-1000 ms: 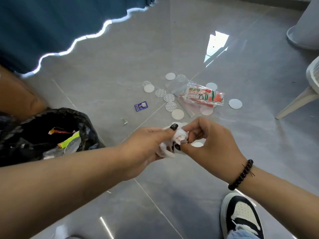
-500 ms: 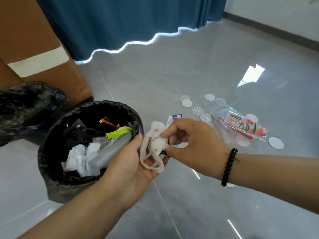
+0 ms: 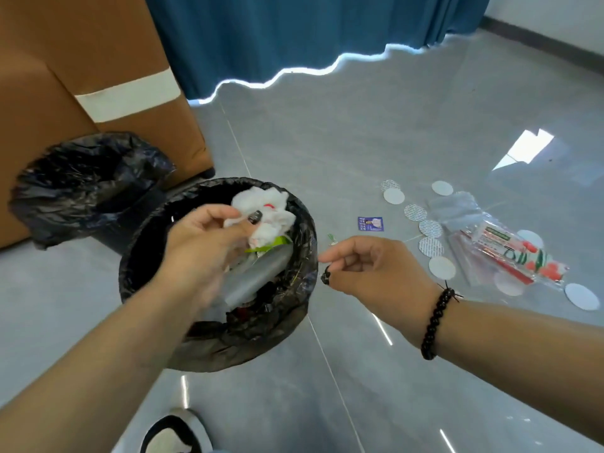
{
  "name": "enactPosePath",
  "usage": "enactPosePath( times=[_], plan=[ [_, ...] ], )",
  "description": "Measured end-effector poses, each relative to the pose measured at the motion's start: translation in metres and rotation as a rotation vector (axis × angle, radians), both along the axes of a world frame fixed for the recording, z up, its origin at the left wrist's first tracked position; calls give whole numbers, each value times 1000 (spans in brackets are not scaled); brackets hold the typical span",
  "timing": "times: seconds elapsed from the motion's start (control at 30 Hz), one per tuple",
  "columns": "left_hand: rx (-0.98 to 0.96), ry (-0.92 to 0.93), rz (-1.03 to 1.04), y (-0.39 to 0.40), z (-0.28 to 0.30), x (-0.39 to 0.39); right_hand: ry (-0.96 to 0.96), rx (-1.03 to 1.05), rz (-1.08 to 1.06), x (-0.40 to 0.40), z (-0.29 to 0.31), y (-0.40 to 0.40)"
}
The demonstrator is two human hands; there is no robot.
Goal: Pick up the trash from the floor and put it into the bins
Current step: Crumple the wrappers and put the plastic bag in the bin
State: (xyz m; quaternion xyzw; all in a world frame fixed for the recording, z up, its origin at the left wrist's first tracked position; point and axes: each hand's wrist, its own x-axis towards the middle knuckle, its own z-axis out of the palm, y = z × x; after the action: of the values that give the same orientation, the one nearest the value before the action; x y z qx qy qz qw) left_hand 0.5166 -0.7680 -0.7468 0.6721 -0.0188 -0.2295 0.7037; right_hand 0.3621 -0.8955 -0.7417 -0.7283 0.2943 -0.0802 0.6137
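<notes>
Head view. The left hand (image 3: 209, 243) is held over the mouth of the nearer black-lined bin (image 3: 304, 230); its thumb and curled fingers (image 3: 209, 212) pinch a crumpled white tissue (image 3: 271, 207), which sits above the far side of the bin opening, over the trash already inside: a green-yellow wrapper (image 3: 268, 246) and a translucent plastic piece (image 3: 258, 273). The hand is motion-blurred, so the exact finger contact beneath the tissue cannot be told. The right hand (image 3: 369, 269) hovers just beside the bin's right rim, fingers loosely curled, index finger extended toward the bin, holding nothing. A beaded black bracelet (image 3: 436, 322) circles the right wrist. On the grey tile floor (image 3: 327, 142), to the right, lie white round discs (image 3: 441, 268), a small blue card (image 3: 371, 223), a clear plastic bag (image 3: 457, 214) and a red-and-green printed packet (image 3: 513, 253). A second black-lined bin (image 3: 85, 181) stands behind the first, beside a brown cardboard box (image 3: 81, 60).
</notes>
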Motion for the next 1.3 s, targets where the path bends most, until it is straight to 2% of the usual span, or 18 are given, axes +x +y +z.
enactPosePath(
  times=[0.1, 0.2, 0.37, 0.5, 0.57, 0.63, 0.73, 0.8, 0.87, 0.97, 1.1, 1.2, 1.3],
  plan=[
    [240, -239, -6, 1, -14, 39, 95, 79, -12, -5, -10, -4],
    [528, -479, -138, -9, -33, 53, 158, 158, -19, -9, -17, -10],
    [732, -608, -498, -32, -58, 44, 215, 215, -42, -15, -31, -19],
    [898, -610, -908, -31, -68, 39, 241, 252, -83, -20, -44, -35],
    [948, -660, -1005, -31, -62, 36, 249, 241, -109, -20, -50, -44],
    [950, -763, -949, -34, -50, 32, 264, 218, -135, -21, -58, -55],
    [858, -935, -702, -38, -30, 16, 291, 169, -164, -26, -69, -73],
    [815, -977, -579, -39, -21, 1, 309, 135, -167, -29, -76, -83],
    [844, -1012, -584, -44, -21, -15, 321, 53, -166, -31, -85, -95],
    [889, -1236, -686, -57, -32, -40, 366, -277, -93, -37, -101, -123],
    [860, -1510, -1013, -89, -48, -58, 560, -707, 97, -56, -117, -170],
    [936, -1569, -1225, -120, -53, -69, 703, -770, 44, -72, -127, -201],
    [963, -1521, -1380, -151, -68, -84, 883, -839, 62, -89, -136, -224]
  ],
)
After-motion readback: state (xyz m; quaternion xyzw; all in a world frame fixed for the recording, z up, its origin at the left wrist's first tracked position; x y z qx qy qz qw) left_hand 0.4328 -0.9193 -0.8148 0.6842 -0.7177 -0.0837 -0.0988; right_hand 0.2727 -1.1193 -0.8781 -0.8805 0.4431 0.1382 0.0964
